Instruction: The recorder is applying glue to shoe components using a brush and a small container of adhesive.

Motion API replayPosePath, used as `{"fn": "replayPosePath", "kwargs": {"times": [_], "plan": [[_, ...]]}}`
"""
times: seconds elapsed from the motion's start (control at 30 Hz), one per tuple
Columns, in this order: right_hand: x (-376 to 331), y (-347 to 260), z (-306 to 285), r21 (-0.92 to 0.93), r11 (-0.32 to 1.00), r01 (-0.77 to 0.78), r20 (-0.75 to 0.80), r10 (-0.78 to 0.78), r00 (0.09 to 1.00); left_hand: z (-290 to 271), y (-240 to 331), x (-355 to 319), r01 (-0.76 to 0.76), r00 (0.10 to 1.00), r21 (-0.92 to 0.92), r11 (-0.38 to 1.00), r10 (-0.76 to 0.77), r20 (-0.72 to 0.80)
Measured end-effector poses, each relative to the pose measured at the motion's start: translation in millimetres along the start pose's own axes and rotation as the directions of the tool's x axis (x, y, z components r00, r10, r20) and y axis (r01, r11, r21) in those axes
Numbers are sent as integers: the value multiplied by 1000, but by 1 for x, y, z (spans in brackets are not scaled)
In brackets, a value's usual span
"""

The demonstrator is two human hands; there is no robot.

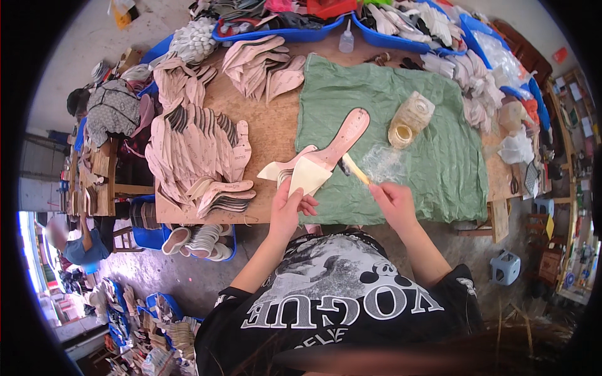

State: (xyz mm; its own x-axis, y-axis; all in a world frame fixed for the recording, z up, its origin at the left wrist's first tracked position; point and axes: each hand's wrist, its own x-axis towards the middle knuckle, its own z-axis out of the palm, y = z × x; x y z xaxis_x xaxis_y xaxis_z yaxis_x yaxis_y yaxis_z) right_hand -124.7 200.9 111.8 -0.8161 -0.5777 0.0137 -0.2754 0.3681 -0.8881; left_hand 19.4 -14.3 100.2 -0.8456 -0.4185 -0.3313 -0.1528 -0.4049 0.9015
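Note:
My left hand (290, 203) grips the front end of a pale pink shoe insole (347, 136), whose narrow heel end points away to the upper right. A cream sheet-like piece (310, 177) covers the insole's front part under my thumb. Further insoles (276, 170) show just behind it; whether my hand also holds them I cannot tell. In my right hand (394, 200) is a brush (356, 169) with a yellowish handle, its dark head close to the insole's edge. Beyond it, a crusted, cut-open plastic container (414, 113) lies on a green cloth (439, 169).
Piles of pink insoles (188, 150) cover the table's left side. Blue bins (282, 34) with shoe parts line the far edge, beside a squeeze bottle (346, 39). Scissors (514, 183) lie at the right. A person (88, 244) is at the far left.

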Motion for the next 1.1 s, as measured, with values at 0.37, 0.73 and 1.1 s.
{"fn": "replayPosePath", "kwargs": {"times": [0.37, 0.73, 1.1], "plan": [[7, -60, 33, -428, 870, 247, -89, -313, 946, -22, 26, -29, -278, 961, -84, 957, 277, -26], [24, -85, 59, -462, 816, 347, 11, -386, 922, -38, 40, -44, -351, 936, -152, 924, 345, -68], [59, -117, 29, -535, 733, 420, -64, -530, 846, -50, 58, -39, -309, 951, -206, 928, 297, -92]]}}
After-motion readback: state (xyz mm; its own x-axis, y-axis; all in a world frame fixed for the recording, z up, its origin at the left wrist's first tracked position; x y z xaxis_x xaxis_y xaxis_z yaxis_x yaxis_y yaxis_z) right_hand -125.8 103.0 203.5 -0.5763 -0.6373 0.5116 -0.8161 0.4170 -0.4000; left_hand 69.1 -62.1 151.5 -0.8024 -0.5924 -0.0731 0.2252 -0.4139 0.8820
